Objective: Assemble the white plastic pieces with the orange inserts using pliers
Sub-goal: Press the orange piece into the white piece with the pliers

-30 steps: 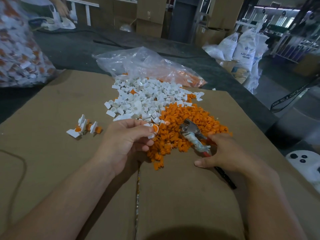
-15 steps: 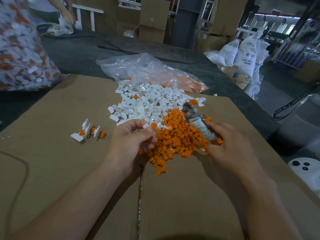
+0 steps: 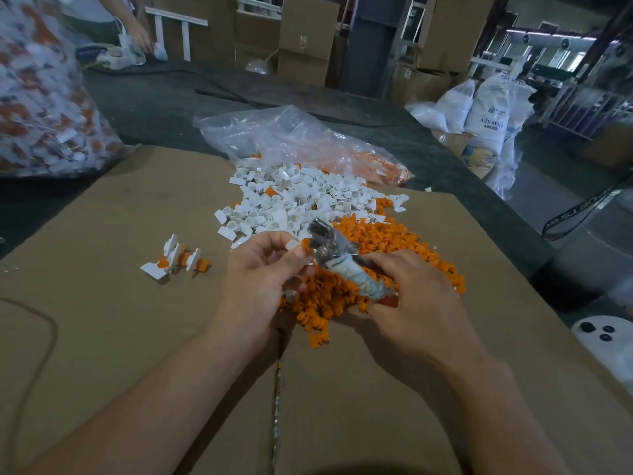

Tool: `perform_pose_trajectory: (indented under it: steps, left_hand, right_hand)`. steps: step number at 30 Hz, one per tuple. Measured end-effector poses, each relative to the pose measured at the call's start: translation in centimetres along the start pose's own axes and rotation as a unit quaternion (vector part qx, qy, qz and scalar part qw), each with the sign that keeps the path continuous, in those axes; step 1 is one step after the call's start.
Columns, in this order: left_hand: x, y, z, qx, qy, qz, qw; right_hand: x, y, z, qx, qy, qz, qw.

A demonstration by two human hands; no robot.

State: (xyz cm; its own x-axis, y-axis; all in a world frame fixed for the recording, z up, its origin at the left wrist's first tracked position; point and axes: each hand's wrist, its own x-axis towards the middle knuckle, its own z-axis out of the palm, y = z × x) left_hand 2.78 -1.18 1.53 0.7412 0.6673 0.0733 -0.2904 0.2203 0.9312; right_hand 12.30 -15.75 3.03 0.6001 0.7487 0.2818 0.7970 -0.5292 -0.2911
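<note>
My left hand (image 3: 263, 272) pinches a small white plastic piece with an orange insert (image 3: 297, 246) between thumb and fingers. My right hand (image 3: 411, 303) grips the taped handles of the pliers (image 3: 337, 258), whose metal jaws point up-left and sit against that piece. Behind the hands lies a heap of white plastic pieces (image 3: 294, 200), and to its right a heap of orange inserts (image 3: 383, 248). A few joined white-and-orange pieces (image 3: 174, 260) lie on the cardboard to the left.
The work surface is a flat cardboard sheet (image 3: 137, 337) on a dark table. A clear plastic bag (image 3: 301, 145) lies behind the heaps. A big bag of finished pieces (image 3: 41, 108) stands far left. White sacks (image 3: 486, 111) sit at the right; another person's hand (image 3: 138, 36) is at the back.
My right hand lifted the pliers off the orange heap and swung them left, up to the piece held in my left hand. My left hand rose slightly.
</note>
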Motion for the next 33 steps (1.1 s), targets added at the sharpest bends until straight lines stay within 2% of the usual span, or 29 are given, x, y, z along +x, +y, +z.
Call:
perform_pose_trajectory:
  steps: [6, 16, 24, 33]
  left_hand:
    - [-0.1, 0.0, 0.1, -0.01, -0.008, 0.008, 1.0]
    - [-0.1, -0.1, 0.2, -0.007, -0.017, 0.009, 1.0]
    - [-0.1, -0.3, 0.2, 0.028, 0.013, 0.015, 0.999]
    - [-0.2, 0.0, 0.1, 0.036, 0.011, 0.008, 0.999]
  right_hand:
    - [0.1, -0.2, 0.1, -0.031, -0.004, -0.011, 0.999]
    - [0.0, -0.1, 0.2, 0.012, -0.031, -0.02, 0.999]
    - [0.0, -0.4, 0.6, 0.043, -0.019, -0.018, 0.999]
    - [0.0, -0.3, 1.0, 0.045, -0.016, -0.029, 0.998]
